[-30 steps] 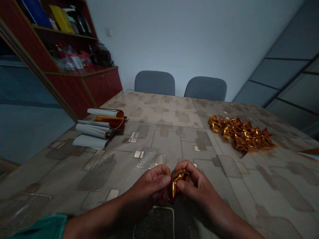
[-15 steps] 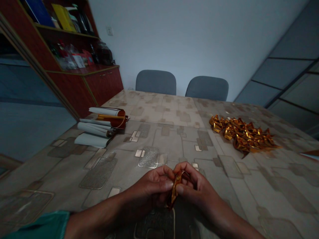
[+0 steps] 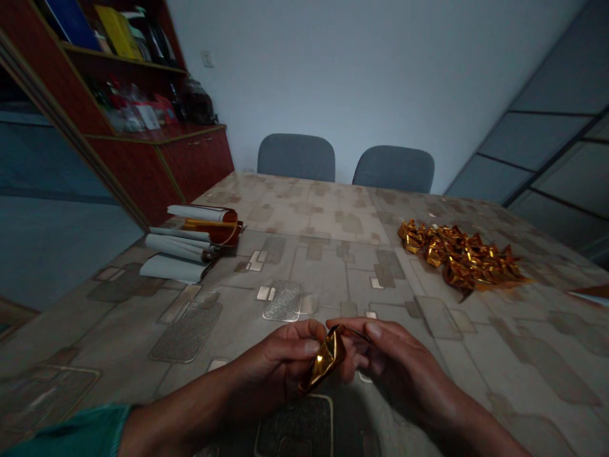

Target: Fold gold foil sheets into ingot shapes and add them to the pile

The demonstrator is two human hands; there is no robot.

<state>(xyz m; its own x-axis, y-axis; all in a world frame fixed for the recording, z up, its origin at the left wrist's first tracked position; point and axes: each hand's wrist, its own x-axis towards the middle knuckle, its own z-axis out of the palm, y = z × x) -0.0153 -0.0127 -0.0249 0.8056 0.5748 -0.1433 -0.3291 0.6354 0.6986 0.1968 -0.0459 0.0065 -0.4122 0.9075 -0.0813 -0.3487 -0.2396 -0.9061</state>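
A shiny gold foil piece (image 3: 327,359), folded to a pointed shape, is held over the near part of the table. My left hand (image 3: 285,355) pinches its left side between thumb and fingers. My right hand (image 3: 385,355) is at its right side, the thumb and fingertips closed on the thin upper right corner of the foil. Several folded gold foil pieces (image 3: 459,254) lie in a cluster on the right of the table. At the left lies a stack of folded sheets (image 3: 178,247), pale on one side and gold-orange on the other.
The table (image 3: 323,266) has a patterned cover. Two grey chairs (image 3: 295,156) stand at its far side against the wall. A red-brown cabinet (image 3: 190,158) with shelves of items is at the back left. Part of an orange sheet (image 3: 592,294) shows at the right edge.
The foil has turned and shows a broader shiny face. My right hand has shifted right, its fingers straighter and its thumb now higher. My left hand still pinches the foil.
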